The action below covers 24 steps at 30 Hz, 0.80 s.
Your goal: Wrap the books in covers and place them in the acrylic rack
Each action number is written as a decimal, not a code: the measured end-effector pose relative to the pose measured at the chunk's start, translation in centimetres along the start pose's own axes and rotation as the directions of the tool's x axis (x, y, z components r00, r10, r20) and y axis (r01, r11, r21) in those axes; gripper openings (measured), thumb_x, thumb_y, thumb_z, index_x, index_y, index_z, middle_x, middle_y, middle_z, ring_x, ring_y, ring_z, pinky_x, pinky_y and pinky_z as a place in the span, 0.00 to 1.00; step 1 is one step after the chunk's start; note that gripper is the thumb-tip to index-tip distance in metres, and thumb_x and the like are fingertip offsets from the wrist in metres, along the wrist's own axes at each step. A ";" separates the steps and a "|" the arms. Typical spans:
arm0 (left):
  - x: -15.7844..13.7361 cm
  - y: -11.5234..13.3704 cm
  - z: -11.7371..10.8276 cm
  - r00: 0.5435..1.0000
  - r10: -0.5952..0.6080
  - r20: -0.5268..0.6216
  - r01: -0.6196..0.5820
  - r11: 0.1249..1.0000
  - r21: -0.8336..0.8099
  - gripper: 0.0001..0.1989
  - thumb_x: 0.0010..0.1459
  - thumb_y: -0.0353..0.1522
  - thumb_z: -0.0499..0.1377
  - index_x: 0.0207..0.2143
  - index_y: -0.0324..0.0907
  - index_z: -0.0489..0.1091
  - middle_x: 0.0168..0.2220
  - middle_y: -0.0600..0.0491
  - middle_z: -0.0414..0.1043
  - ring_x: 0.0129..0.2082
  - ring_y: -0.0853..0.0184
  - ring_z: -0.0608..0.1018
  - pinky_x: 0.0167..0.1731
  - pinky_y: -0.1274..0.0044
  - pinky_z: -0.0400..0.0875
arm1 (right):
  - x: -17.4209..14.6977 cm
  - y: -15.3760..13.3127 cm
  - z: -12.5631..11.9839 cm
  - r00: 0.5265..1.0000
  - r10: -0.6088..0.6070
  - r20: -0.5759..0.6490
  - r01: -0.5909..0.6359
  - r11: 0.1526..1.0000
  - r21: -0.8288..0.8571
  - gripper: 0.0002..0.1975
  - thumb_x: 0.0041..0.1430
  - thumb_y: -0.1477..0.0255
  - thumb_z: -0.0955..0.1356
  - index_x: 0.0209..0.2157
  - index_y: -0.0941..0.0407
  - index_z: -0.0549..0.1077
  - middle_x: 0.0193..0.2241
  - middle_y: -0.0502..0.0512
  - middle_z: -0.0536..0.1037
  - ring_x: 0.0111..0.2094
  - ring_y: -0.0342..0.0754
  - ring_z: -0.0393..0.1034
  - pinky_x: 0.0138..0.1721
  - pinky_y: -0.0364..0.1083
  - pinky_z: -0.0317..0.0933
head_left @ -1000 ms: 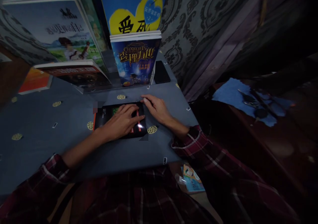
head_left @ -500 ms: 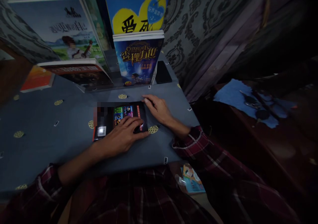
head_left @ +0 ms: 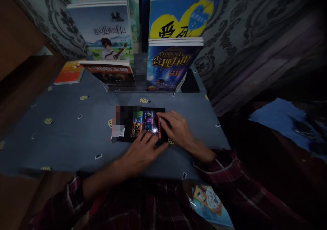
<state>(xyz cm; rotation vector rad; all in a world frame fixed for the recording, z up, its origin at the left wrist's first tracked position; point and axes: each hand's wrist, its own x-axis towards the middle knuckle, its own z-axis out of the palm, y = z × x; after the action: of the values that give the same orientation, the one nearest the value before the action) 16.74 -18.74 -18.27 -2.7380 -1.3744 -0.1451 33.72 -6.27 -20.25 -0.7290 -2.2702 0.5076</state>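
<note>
A dark glossy book (head_left: 148,122) lies flat on the cloth-covered table, with small colourful pictures and a red strip of print on its upper face. Its left part is blurred out. My left hand (head_left: 144,150) lies across its near edge, fingers spread on the cover and thumb stretched toward the near right corner. Over the right edge reaches my right hand (head_left: 177,126); its fingers are stretched out, with the tips touching the cover near the red strip. The thumb is close beside the index finger.
Upright books stand behind, including a blue one (head_left: 171,68) and one with a guitar player (head_left: 109,29). An orange book (head_left: 68,72) lies at the back left. A black flat object (head_left: 191,82) lies behind the blue book. The tablecloth (head_left: 63,131) is grey.
My view has swung left, so things appear further right. My right hand has moved from beyond the book's far right corner onto its right edge. My left hand stays on the near edge.
</note>
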 end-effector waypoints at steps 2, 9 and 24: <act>-0.2 0.5 0.0 1.000 -0.019 -0.023 0.019 1.000 0.013 0.24 0.67 0.27 0.54 0.65 0.42 0.64 0.50 0.44 0.71 0.50 0.58 0.72 0.56 0.63 0.67 | -0.7 -1.1 0.0 1.000 0.003 0.017 -0.004 0.999 0.044 0.14 0.72 0.73 0.61 0.52 0.54 0.76 0.42 0.58 0.83 0.42 0.52 0.79 0.45 0.53 0.75; -1.3 1.3 0.2 0.993 -0.060 -0.104 0.063 0.997 0.034 0.21 0.69 0.30 0.53 0.62 0.36 0.66 0.55 0.42 0.72 0.55 0.57 0.71 0.57 0.64 0.64 | -3.7 -2.7 -0.4 0.996 -0.089 0.020 0.088 0.994 0.067 0.15 0.71 0.76 0.63 0.55 0.55 0.74 0.39 0.57 0.83 0.38 0.49 0.78 0.41 0.50 0.76; -6.8 -1.6 -0.2 0.966 -0.231 -0.115 0.236 0.971 0.029 0.23 0.66 0.26 0.56 0.63 0.43 0.66 0.60 0.42 0.71 0.58 0.55 0.73 0.57 0.60 0.67 | -3.8 -2.7 -0.9 0.986 -0.112 0.127 0.104 0.992 0.066 0.11 0.71 0.73 0.65 0.51 0.54 0.77 0.39 0.57 0.80 0.39 0.51 0.74 0.39 0.51 0.74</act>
<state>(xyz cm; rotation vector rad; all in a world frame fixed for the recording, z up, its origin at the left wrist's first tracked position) 11.40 -23.19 -18.86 -2.4844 -1.6432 -0.2741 35.68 -10.56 -20.11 -0.5544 -2.3897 0.5831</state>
